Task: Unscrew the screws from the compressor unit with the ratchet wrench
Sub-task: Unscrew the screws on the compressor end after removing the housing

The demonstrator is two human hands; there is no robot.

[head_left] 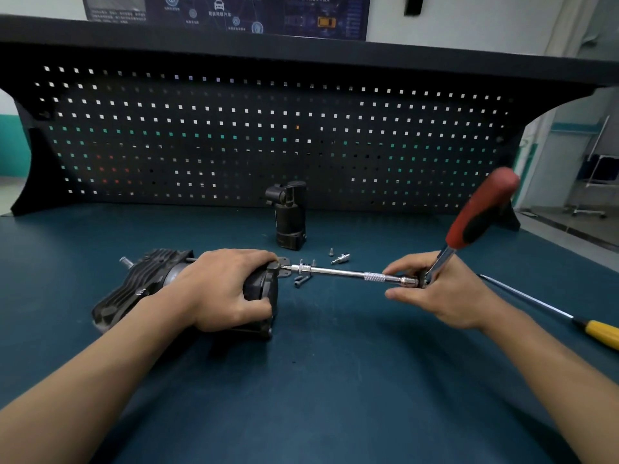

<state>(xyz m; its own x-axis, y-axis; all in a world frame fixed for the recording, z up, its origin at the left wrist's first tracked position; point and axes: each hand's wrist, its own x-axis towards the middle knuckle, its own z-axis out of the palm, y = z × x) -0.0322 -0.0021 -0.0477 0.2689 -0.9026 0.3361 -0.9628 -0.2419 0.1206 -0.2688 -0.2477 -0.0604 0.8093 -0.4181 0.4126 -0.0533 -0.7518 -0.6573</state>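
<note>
The dark finned compressor unit (pixel 140 286) lies on its side on the blue bench at centre left. My left hand (pixel 221 286) grips its right end and holds it down. A ratchet wrench with a red and black handle (pixel 482 209) points up and to the right. Its long chrome extension bar (pixel 348 273) runs level to the left, and its socket meets the right face of the compressor. My right hand (pixel 445 289) is closed around the ratchet head. Loose screws (pixel 301 280) lie on the bench under the bar.
A black cylindrical part (pixel 290 216) stands upright behind the bar near the pegboard (pixel 268 135). A small socket (pixel 341 258) and a screw (pixel 331 251) lie beside it. A yellow-handled screwdriver (pixel 599 333) lies at the right edge of the bench.
</note>
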